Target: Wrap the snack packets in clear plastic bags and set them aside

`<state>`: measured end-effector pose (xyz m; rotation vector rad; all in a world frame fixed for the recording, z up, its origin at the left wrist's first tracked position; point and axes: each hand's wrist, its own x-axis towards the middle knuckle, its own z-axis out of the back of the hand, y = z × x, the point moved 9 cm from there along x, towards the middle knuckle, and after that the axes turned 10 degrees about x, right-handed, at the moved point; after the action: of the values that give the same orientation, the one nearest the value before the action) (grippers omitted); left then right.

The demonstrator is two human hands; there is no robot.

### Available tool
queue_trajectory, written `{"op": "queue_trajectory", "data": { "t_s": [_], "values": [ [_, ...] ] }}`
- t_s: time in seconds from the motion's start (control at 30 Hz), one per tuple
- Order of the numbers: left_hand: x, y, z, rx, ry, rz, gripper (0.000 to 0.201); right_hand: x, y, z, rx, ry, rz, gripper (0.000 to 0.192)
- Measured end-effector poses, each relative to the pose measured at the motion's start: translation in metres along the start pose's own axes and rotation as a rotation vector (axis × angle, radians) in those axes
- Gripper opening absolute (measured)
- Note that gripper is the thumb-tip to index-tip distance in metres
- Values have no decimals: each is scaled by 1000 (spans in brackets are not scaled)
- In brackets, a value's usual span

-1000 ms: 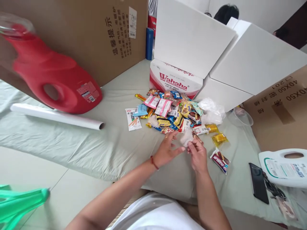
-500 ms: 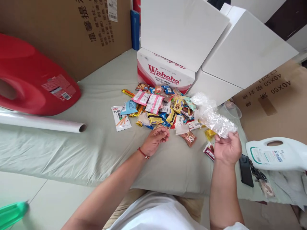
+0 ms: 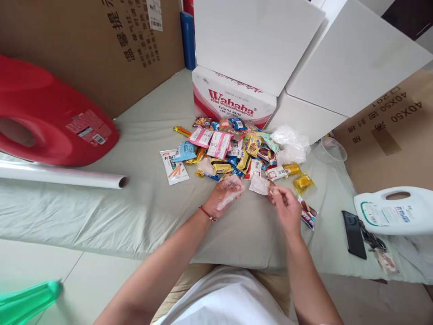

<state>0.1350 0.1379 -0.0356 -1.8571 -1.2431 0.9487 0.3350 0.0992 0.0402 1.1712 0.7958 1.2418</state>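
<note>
Front edge of the cloth-covered worktop (image 3: 149,221) runs right past the lap, wrinkly fabric, with bare room between the forearms and more to the left. Right end is tighter: a flat black phone (image 3: 354,234) near the edge, white plastic jug (image 3: 392,211) just beyond it. Left hand (image 3: 216,198) has its grip curled around a crumpled, see-through wrapper (image 3: 233,192), right in front of the snack pile (image 3: 219,145). Right hand (image 3: 287,207) has fingertips bunched beside another clear wrapper (image 3: 260,184); can't tell if that grip has anything. Pile's all shiny, puffy packets. Left of it sit a glossy white tube (image 3: 64,175) and chunky red jug (image 3: 57,117). Behind, a Wahaha carton (image 3: 233,98) and white boxes (image 3: 253,40) block the back.
</note>
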Motion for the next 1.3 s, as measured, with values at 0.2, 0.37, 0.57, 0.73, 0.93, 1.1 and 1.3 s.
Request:
{"op": "queue_trajectory", "data": {
  "t_s": [0.2,0.37,0.57,0.73,0.93,1.1,1.3],
  "values": [
    [1,7,-4,135,-8,-16,42,46,-11,-37,-565,249,111,26],
    [3,8,5,96,-86,-72,47,60,59,21,-499,-263,384,32],
    [2,7,1,-77,-55,-55,65,141,64,46,-498,-237,258,46],
    [2,4,2,-137,-46,-91,71,78,-7,-25,42,273,-115,46],
    [2,15,-11,-99,76,-49,73,7,-46,-56,396,245,-357,43],
    [3,22,-22,7,162,-46,79,12,-46,-50,497,172,-398,39],
    [-11,-14,22,454,-380,-339,64,11,-34,-33,461,-25,-281,38]
  ]
}}
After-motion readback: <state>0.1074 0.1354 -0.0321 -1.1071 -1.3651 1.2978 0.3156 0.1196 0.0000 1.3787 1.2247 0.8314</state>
